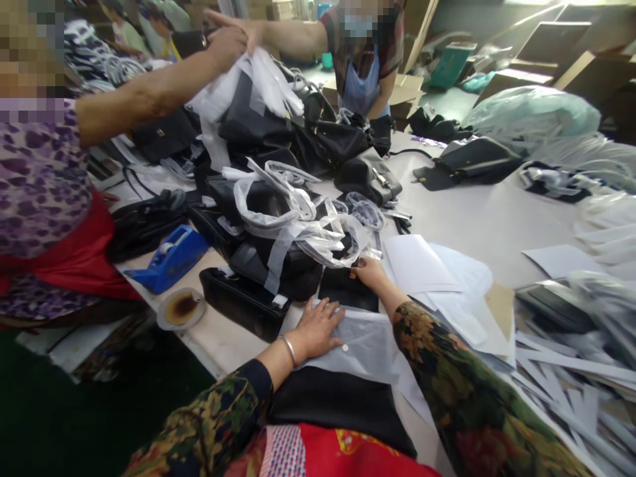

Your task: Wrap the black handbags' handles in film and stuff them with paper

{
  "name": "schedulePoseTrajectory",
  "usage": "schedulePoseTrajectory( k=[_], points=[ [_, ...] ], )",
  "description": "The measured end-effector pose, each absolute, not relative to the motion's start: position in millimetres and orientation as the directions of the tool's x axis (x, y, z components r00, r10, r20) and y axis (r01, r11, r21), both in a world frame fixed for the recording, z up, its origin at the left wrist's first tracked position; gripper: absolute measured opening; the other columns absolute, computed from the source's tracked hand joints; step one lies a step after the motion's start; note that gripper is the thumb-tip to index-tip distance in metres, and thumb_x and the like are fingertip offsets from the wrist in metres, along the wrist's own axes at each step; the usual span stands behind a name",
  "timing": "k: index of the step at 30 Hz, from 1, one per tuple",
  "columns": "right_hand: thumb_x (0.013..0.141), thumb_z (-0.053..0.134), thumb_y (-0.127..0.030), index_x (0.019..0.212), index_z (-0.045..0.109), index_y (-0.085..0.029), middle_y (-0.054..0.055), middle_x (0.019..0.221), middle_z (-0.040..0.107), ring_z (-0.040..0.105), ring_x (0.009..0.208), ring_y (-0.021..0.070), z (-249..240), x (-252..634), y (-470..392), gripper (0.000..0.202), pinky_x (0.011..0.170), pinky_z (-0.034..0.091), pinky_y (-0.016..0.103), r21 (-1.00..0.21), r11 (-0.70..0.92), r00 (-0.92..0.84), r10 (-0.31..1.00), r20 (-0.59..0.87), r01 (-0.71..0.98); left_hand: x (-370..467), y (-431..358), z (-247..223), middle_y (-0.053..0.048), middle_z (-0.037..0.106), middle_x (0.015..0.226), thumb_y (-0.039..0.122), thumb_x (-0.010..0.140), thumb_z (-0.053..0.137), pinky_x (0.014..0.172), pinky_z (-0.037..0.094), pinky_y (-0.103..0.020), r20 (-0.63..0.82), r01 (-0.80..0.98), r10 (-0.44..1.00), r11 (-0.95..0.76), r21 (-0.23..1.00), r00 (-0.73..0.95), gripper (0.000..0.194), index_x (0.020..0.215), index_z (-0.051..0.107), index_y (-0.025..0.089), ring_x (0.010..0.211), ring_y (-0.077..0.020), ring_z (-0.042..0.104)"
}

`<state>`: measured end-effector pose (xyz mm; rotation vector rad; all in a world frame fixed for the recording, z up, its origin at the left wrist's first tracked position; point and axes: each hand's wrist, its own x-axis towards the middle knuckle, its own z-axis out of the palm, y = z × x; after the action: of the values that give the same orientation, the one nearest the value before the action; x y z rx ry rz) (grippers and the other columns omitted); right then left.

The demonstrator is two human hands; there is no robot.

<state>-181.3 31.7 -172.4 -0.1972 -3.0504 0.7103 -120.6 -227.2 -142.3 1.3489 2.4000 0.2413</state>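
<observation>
My left hand [318,328] lies flat with its fingers spread on a translucent white sheet [368,351]. The sheet rests over part of a black bag [332,401], whose near part sticks out below it. Beyond the sheet, my right hand [371,274] has its thumb and finger closed at the upper right corner of a black bag flap [342,289]. A small gold-brown spot shows at those fingertips; what it is cannot be made out. White-wrapped straps [298,218] lie tangled just past my right hand.
A blue tape dispenser [171,258] and a round dish with brown liquid [181,308] stand by the left edge. White papers [420,265] lie on the right. Black bags [248,305] pile up ahead. Two co-workers stand opposite and left, one reaching an arm [159,93] across.
</observation>
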Motion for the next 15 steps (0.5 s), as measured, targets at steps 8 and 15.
schedulePoseTrajectory(
  k=[8, 15],
  points=[
    [0.086, 0.069, -0.039, 0.085, 0.079, -0.024, 0.007, 0.091, 0.078, 0.07, 0.095, 0.0279, -127, -108, 20, 0.018, 0.089, 0.053, 0.043, -0.496, 0.868, -0.999, -0.025, -0.034, -0.004, -120, -228, -147, -0.014, 0.041, 0.158, 0.055, 0.087, 0.065, 0.115, 0.022, -0.07, -0.232, 0.771, 0.851, 0.525, 0.361, -0.471, 0.073, 0.15, 0.042, 0.027, 0.145, -0.0396, 0.033],
    [0.096, 0.055, -0.037, 0.104, 0.076, -0.025, 0.009, 0.109, 0.076, 0.07, 0.104, 0.0265, -129, -35, -32, 0.025, 0.097, 0.054, 0.042, -0.672, 0.74, -0.999, 0.008, 0.04, -0.021, -117, -227, -154, -0.016, 0.045, 0.152, 0.058, 0.082, 0.068, 0.117, 0.014, -0.067, -0.191, 0.757, 0.838, 0.545, 0.361, -0.511, 0.067, 0.14, 0.056, 0.028, 0.14, -0.0414, 0.037]
  ],
)
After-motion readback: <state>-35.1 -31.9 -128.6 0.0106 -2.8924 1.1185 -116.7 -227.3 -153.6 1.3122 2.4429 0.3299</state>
